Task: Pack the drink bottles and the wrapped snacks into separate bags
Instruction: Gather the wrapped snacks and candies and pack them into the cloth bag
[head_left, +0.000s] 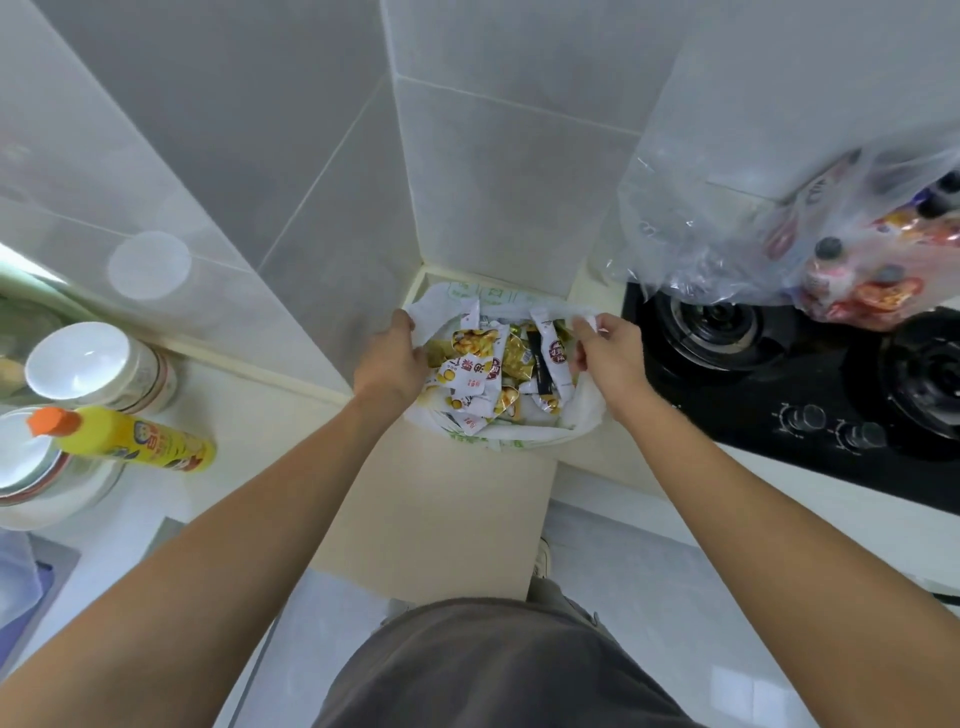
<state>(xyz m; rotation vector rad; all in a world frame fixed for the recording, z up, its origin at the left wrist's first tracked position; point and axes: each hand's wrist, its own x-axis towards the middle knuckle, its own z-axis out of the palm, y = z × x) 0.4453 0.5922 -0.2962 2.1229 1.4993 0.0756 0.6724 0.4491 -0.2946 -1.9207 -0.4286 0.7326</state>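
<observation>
A white plastic bag (582, 415) stands open on the cream counter, in the corner by the wall. Inside lie several wrapped snacks (498, 369) in white, yellow and red packets. My left hand (389, 358) pinches the bag's left rim and my right hand (608, 353) pinches its right rim, holding the mouth apart. A clear plastic bag (737, 228) with drink bottles (831, 265) in it rests on the black gas hob at the right.
The black gas hob (779, 384) with two burners and knobs fills the right side. At the left stand a yellow bottle with an orange cap (130, 441), a white-lidded jar (98, 369) and stacked bowls (31, 467). Tiled walls close the corner.
</observation>
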